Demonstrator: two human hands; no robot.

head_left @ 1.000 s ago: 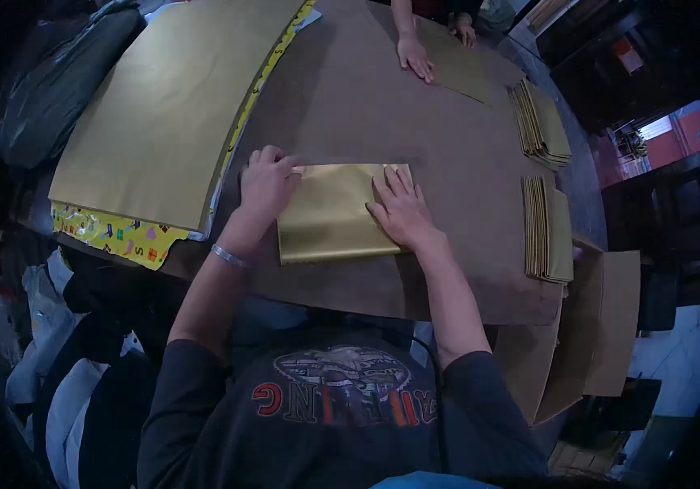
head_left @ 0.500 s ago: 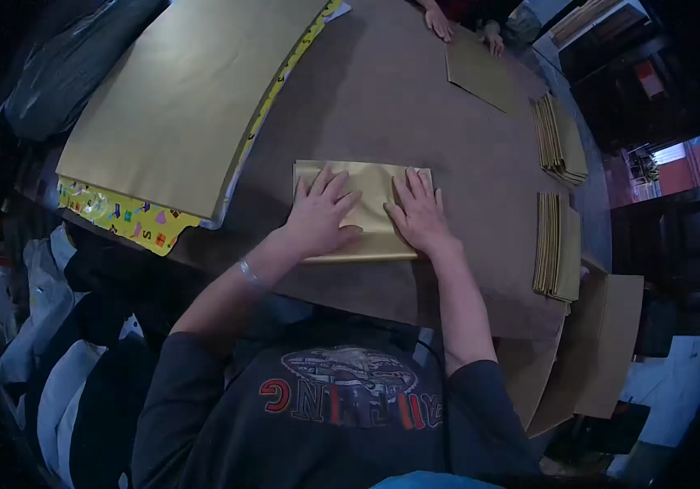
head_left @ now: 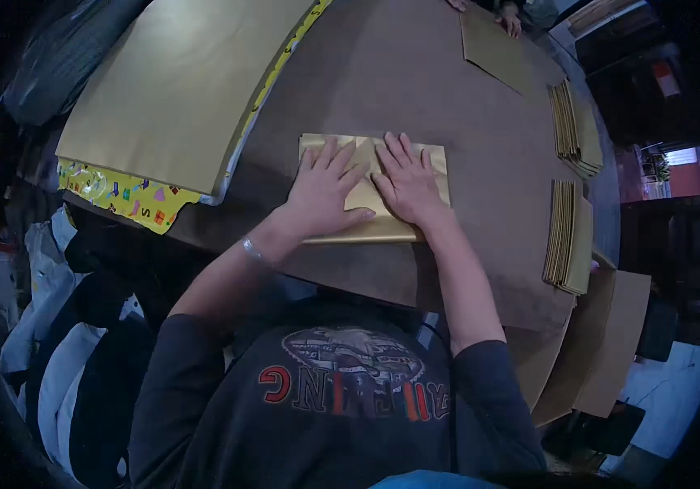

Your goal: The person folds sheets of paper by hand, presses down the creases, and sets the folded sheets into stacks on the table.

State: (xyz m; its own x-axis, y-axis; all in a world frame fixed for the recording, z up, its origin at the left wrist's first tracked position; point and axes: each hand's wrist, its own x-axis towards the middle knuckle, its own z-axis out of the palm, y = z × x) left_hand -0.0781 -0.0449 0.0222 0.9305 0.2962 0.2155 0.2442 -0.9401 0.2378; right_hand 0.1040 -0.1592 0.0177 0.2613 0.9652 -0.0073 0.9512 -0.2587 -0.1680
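So the folded gold sheet is flat on the tabletop, dead centre, under both hands. Left hand is open, fingers spread, palm down on its nine o'clock half; right hand is the same on the three o'clock half. Neither is gripping anything.

My worry is the layers: if the palms push unevenly or drift apart, I reckon they'd shear and the crease would set crooked. The shine's already patchy between the hands, so pressing down on a bubble could leave a wrinkle.

Other thing: the near folded stack, about three o'clock, sits right by the tabletop's edge, with a cardboard box below at four. A stray elbow could knock it off. The big gold sheet at ten looks well apart, so probably fine.
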